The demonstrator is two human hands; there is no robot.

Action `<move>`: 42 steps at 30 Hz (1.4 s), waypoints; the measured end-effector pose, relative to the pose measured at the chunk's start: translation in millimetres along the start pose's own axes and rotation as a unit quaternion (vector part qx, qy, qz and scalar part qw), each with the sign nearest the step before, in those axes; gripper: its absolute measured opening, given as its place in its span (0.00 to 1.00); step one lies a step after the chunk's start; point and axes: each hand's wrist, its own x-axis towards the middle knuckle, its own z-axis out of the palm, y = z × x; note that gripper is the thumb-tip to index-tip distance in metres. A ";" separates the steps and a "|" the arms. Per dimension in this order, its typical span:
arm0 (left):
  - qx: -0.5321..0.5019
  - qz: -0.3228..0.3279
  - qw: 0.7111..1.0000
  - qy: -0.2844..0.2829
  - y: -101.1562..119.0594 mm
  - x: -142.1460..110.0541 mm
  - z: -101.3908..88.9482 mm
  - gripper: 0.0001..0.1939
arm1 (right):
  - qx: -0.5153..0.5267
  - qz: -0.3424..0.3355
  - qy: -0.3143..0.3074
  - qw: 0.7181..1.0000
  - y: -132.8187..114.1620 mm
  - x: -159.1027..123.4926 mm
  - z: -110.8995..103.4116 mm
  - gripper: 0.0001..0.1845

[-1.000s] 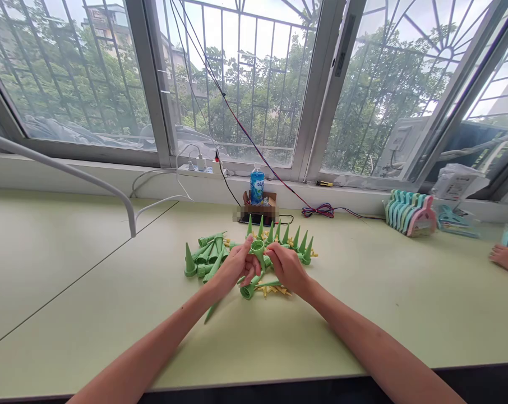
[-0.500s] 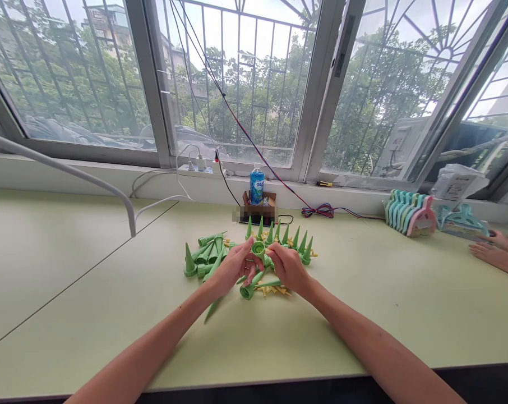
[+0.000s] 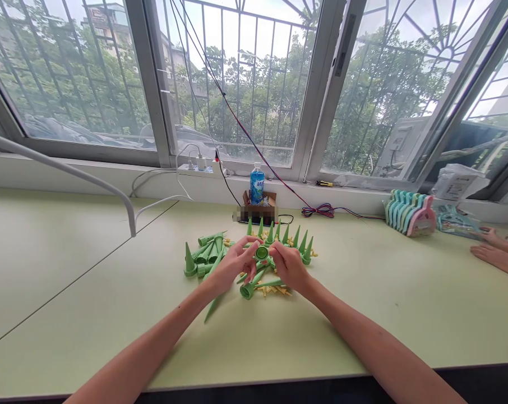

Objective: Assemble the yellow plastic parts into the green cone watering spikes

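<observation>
A green plastic watering spike (image 3: 262, 253) is held up with its round open end facing me. My left hand (image 3: 236, 264) is closed on it from the left, thumb and fingers around the collar. At the collar's right side, my right hand (image 3: 291, 266) pinches with bent fingers; whatever lies between its fingertips is hidden. Below my hands lie another green spike (image 3: 246, 290) and a loose pile of small yellow pieces (image 3: 275, 290). To the left is a heap of green spikes (image 3: 214, 251), one standing upright. Behind my right hand, several spikes (image 3: 296, 238) stand point up in a row.
A blue bottle (image 3: 257, 186) stands in a small cardboard box (image 3: 271, 212) by the window sill. Coiled wires (image 3: 318, 211) and a row of pastel hangers (image 3: 409, 214) are further right. Another person's hands (image 3: 492, 252) rest at the right edge. A white tube (image 3: 111, 182) arches over the left side.
The held spike has shifted slightly right and its open end has turned more towards me. My left fingers have spread over its top. The other person's hands moved a little.
</observation>
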 end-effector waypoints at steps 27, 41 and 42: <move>0.284 0.174 0.941 0.059 -8.0 -5.5 1.0 0.27 | -0.005 0.051 0.023 0.998 5.9 1.0 5.8 0.20; 0.334 0.196 0.917 0.094 -14.8 -2.4 5.4 0.25 | 0.019 0.087 0.060 0.994 -0.9 3.8 7.6 0.21; 0.321 0.192 0.922 0.099 -14.5 -2.3 6.8 0.24 | 0.011 0.085 0.069 0.994 -0.9 3.7 7.2 0.21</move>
